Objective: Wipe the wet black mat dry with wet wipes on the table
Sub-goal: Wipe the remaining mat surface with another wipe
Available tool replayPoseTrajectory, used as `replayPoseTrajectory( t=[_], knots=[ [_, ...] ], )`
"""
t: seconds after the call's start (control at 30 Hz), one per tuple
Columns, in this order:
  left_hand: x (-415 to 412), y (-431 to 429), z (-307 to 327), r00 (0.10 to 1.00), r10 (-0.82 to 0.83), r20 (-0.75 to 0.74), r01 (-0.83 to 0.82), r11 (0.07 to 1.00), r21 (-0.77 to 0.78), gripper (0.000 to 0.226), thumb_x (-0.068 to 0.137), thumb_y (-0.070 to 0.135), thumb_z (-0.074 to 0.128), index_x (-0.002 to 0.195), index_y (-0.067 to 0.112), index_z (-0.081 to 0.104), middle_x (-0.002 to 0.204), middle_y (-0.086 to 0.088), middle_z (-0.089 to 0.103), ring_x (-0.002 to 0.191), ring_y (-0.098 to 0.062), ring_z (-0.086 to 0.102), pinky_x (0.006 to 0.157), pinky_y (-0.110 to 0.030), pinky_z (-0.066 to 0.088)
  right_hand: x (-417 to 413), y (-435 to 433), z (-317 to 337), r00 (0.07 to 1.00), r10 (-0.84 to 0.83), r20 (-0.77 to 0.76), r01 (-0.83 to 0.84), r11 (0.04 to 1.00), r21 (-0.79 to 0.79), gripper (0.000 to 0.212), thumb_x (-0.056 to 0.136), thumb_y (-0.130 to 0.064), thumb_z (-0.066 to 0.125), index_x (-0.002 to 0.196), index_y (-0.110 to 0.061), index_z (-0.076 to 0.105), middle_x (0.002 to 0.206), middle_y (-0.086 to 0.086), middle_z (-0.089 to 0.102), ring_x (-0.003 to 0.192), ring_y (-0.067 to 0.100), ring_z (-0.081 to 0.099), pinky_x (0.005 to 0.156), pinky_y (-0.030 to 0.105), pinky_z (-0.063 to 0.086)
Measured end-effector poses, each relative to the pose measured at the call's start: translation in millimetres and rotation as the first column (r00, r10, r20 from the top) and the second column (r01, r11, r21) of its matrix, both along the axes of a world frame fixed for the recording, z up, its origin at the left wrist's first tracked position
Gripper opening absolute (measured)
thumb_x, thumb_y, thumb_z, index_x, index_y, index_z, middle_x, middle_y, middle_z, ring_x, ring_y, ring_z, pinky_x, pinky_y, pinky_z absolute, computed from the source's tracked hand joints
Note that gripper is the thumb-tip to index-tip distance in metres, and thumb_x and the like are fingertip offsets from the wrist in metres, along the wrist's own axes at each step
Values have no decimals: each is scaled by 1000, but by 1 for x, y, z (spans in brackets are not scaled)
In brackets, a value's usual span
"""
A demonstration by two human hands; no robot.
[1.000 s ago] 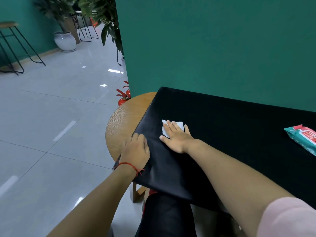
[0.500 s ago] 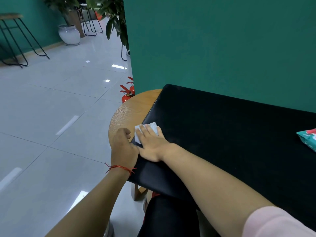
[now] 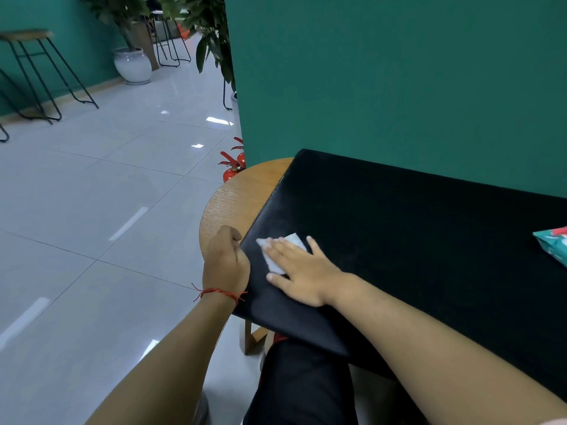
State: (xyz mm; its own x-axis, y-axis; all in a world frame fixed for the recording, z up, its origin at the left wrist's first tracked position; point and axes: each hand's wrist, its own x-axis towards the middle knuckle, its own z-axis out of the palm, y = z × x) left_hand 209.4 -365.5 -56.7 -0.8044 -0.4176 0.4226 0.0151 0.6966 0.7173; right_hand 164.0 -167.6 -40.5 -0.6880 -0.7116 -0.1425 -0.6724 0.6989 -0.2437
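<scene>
The right hand (image 3: 302,271) lies flat, fingers straight and spread, pressing a white wipe (image 3: 291,242) onto the mat (image 3: 414,240). Part of the wipe shows past the fingertips and part between thumb and forefinger. The left hand (image 3: 225,259) sits with curled fingers right against the mat's left edge, over the rim of the table (image 3: 233,197). Whether it pinches that edge or only braces it cannot be told.

The mat covers most of the table, leaving bare wood only at the left end. Its near edge hangs off the table's front toward the person's lap, and its far edge runs along the wall (image 3: 399,72). The wipe is near the mat's left edge, toward the front. A pack (image 3: 552,245) lies on the mat at the far right, well apart from both hands.

The step looks like a wiping stroke at the mat's left end. To do it well:
- Keep the palm low and the pressure even, so the whole wipe drags and does not bunch under the fingers.
- Steady the left edge, because a loose mat would slide or wrinkle.
- Run overlapping passes, working right toward the pack.
- Go lightly over the unsupported front overhang, which would sag under weight.
- Refold or swap the wipe once it is soaked.
</scene>
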Motion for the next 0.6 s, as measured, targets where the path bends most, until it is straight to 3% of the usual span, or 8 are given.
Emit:
replayPoseTrajectory(
  t=[0.13, 0.27, 0.5, 0.6],
  knots=[
    [-2, 4, 2, 1000, 14, 18, -14, 999, -33, 26, 98, -4, 44, 96, 21, 52, 83, 14, 49, 77, -16, 54, 59, -24, 37, -36, 3, 7, 982, -181, 57, 178, 982, 57, 78, 104, -70, 18, 169, -35, -6, 175, -18, -13, 160, 3, -15, 127, 59, -15],
    [-3, 2, -1, 1000, 28, -4, -28, 999, -35, 24, 100, -1, 46, 102, 23, 51, 87, 18, 47, 80, -14, 55, 61, -25, 42, -47, -22, 10, 965, -233, 124, 230, 972, 41, 85, 103, -71, 26, 169, -30, -9, 176, -14, -16, 160, 8, -19, 127, 58, -17],
    [-5, 2, -4, 998, 30, -53, -32, 998, -45, 21, 100, -2, 46, 104, 18, 53, 88, 11, 48, 81, -16, 55, 66, -31, 48, -1, -31, 0, 999, -24, 48, 23, 1000, 20, 85, 104, -69, 25, 169, -26, -8, 176, -9, -15, 160, 10, -21, 126, 59, -19],
    [-3, 2, -3, 998, 32, -47, -34, 999, -41, 19, 100, -1, 47, 107, 15, 54, 94, 4, 54, 84, -18, 56, 69, -29, 47, 22, -19, -5, 998, 38, -50, -42, 997, -71, 72, 109, -59, 28, 170, -27, 9, 178, -9, 5, 162, 10, -2, 129, 55, -10]
  ],
)
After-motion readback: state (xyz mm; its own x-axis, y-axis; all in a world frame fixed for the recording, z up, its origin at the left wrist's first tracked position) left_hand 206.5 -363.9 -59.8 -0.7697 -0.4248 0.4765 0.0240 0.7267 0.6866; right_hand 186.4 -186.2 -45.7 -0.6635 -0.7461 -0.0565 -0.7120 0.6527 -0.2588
